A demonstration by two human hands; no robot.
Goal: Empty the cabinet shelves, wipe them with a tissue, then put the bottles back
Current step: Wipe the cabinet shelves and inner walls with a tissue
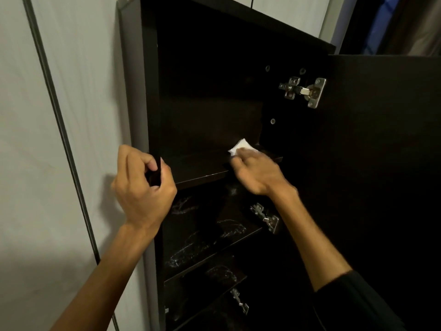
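A white folded tissue (240, 146) lies on the upper shelf (198, 170) of a tall dark cabinet (214, 91), toward the shelf's right end and a little back from its front edge. The right hand (256, 172) presses down on the tissue's near part; its fingers cover that part, and the hand is blurred, so whether they curl round the tissue or lie flat on it cannot be told. The right forearm comes up from the lower right, with a dark sleeve (353, 304) at the elbow.

The left hand (143, 187) is clenched round the front edge of the cabinet's left side panel (149, 91), level with the same shelf, fingers wrapped inward and thumb outside.

The upper shelf shows no bottles. Below it sit two more shelves: the middle shelf (207, 244) and the lower shelf (214, 275), both marked with pale smeared streaks on their dark surfaces.

The cabinet door (381, 163) stands open to the right. A metal hinge (304, 91) joins it to the right wall near the top; a second hinge (265, 218) sits below the upper shelf, and a third hinge (239, 302) lower still.

To the left of the cabinet is a pale wall (47, 139) crossed by a dark slanting strip (62, 132).
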